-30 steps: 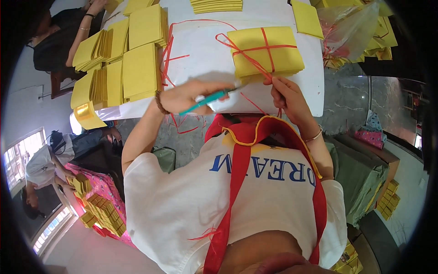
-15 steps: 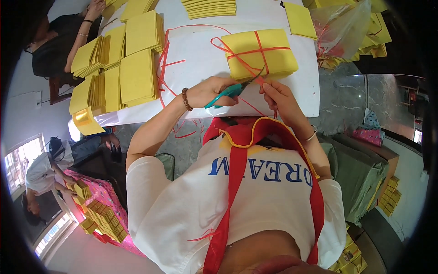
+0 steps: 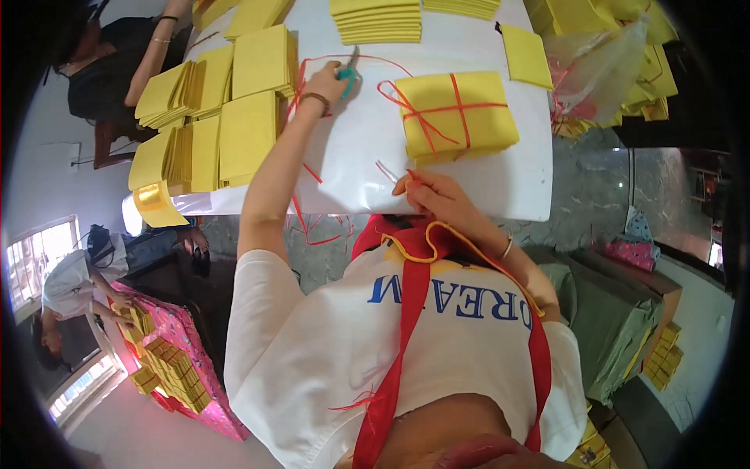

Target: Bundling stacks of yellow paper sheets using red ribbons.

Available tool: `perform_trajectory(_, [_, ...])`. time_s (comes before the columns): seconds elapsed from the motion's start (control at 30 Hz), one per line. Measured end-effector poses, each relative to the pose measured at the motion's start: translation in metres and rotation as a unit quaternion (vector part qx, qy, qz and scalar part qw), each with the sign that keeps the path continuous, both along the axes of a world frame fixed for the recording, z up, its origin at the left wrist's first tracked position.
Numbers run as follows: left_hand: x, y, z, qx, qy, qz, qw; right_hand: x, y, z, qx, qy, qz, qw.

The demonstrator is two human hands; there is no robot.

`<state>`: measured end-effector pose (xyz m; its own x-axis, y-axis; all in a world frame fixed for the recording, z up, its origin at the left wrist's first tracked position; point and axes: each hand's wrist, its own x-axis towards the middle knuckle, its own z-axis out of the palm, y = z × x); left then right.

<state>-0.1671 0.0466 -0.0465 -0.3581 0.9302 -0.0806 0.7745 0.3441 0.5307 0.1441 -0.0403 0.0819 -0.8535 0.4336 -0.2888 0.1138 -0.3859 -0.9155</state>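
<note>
So since a moment ago the left hand [image 3: 328,84] has gone way out across the white table [image 3: 351,156], away from the bundle [image 3: 457,115], arm stretched nearly straight. It's gripping teal scissors [image 3: 348,72], fingers curled around the handles, tips pointing away from the body. The bundle, a yellow paper stack tied crosswise with red string [image 3: 437,109], is sitting on the table to the right of that hand, well apart from it. The right hand [image 3: 433,195] is hanging back at the near table edge, just below the bundle, pinching a loose red string end between fingertips, wrist bent.
</note>
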Motion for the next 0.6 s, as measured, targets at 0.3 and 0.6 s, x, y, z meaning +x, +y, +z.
perform_trajectory(0.3, [0.029,0.004,0.028,-0.064,0.029,0.053,0.996,-0.015,0.001,0.005,-0.072,-0.044,-0.021,0.996])
perform_trajectory(0.6, [-0.005,0.01,0.017,0.007,0.005,0.136,0.991,-0.03,0.014,-0.001,-0.086,0.001,-0.046,0.995])
